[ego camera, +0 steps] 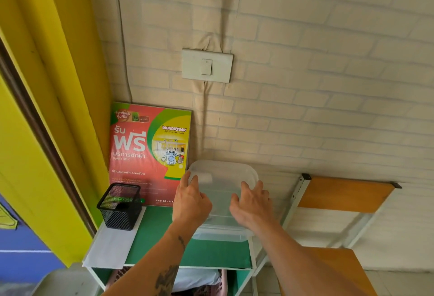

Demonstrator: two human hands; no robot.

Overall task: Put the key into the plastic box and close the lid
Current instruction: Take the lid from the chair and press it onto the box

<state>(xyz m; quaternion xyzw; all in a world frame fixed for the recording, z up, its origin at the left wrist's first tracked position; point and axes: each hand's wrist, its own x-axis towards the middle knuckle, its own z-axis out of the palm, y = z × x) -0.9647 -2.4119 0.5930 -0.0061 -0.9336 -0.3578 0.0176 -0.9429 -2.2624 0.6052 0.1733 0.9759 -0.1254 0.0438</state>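
A clear plastic box (pixel 220 233) stands on the green top of a small shelf unit (pixel 164 244). Its translucent lid (pixel 223 176) is tilted up over the box, its far edge toward the brick-pattern wall. My left hand (pixel 191 199) grips the lid's left edge, thumb on the rim. My right hand (pixel 252 204) lies on the lid's right side with its fingers curled over the edge. I see no key; the hands and the cloudy lid hide the inside of the box.
A black mesh pen holder (pixel 119 205) stands on white paper (pixel 112 246) at the shelf's left. A red-and-green laundry poster (pixel 148 150) leans on the wall behind. A wooden chair (pixel 340 194) stands to the right, a pink basket (pixel 206 284) sits below, and a light switch (pixel 207 65) is on the wall.
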